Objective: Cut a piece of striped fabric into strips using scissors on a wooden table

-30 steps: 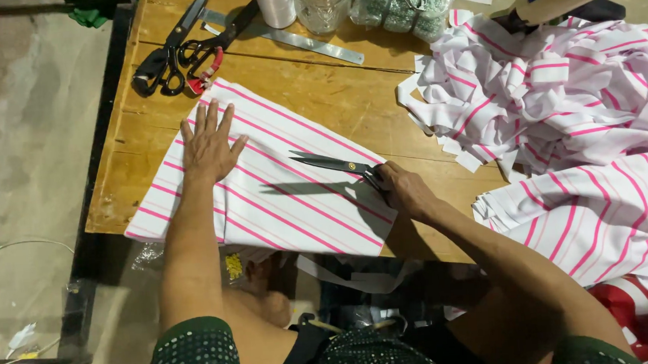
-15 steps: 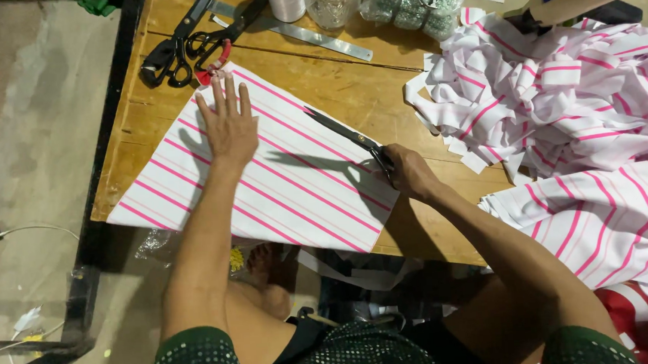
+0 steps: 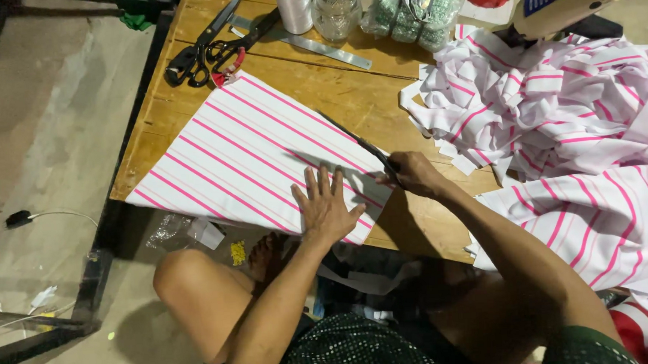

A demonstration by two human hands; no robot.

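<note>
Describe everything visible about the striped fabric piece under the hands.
The striped fabric piece is a flat sheet of white cloth with thin pink stripes running diagonally. It lies spread on the wooden table, its near edge hanging over the table's front. The left hand presses flat on its near right corner. The right hand holds scissors along its right edge.

A wooden table [image 3: 379, 104] carries a striped cloth [image 3: 240, 157] whose near corner overhangs the edge. At the far side lie two pairs of scissors [image 3: 207, 50], a metal ruler [image 3: 315, 44], a thread spool [image 3: 294, 4], a glass jar [image 3: 336, 5] and a bag [image 3: 411, 8] (contents greenish). A heap of striped pieces [image 3: 552, 108] covers the right end.
</note>
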